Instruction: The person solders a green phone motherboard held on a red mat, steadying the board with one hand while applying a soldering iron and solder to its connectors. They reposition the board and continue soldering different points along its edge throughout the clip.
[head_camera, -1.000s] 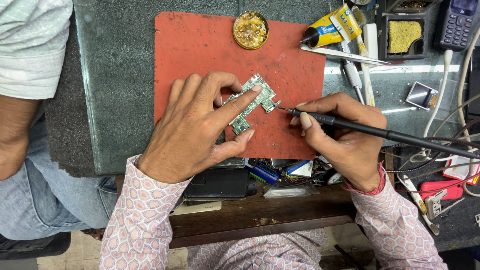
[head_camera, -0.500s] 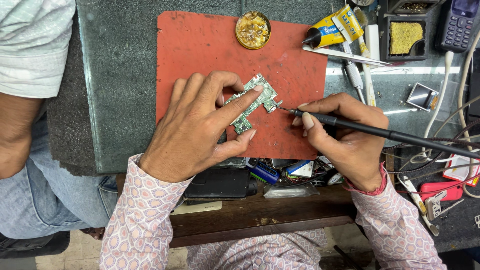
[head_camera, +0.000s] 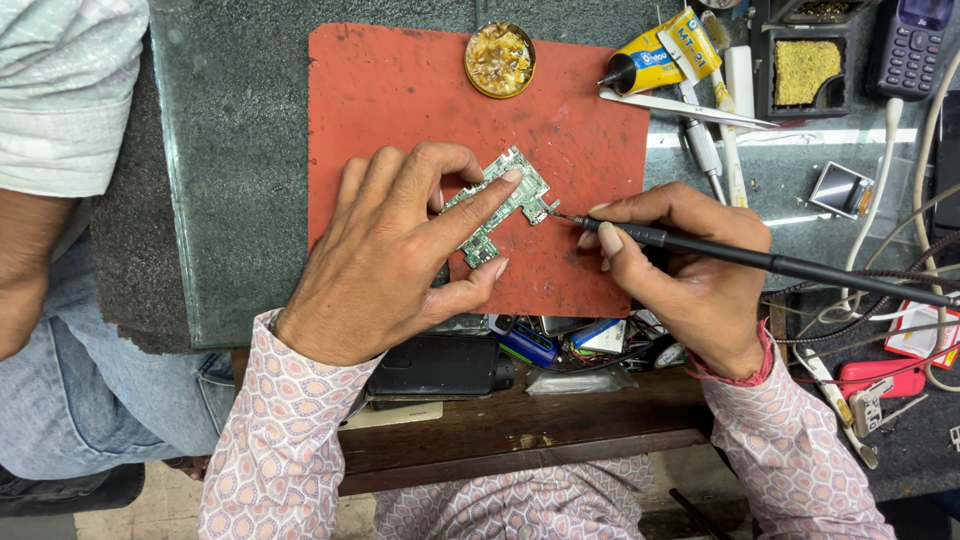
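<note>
A small green circuit board (head_camera: 522, 190) lies on a red mat (head_camera: 400, 100). My left hand (head_camera: 400, 255) presses it down, index finger along its top and thumb at its lower edge. My right hand (head_camera: 690, 265) grips a black soldering iron (head_camera: 760, 260) like a pen. The iron's thin tip touches the board's right edge.
A round tin of flux (head_camera: 499, 58) sits at the mat's top edge. Tweezers (head_camera: 690, 108), a yellow glue tube (head_camera: 655, 55), a sponge tray (head_camera: 805, 70) and a keypad phone (head_camera: 910, 45) lie to the right. Another person's arm (head_camera: 25, 260) and jeans are at left. A black phone (head_camera: 435, 365) rests below the mat.
Nothing has visibly moved; both hands hold the same pose, with the iron's tip at the board's right edge.
</note>
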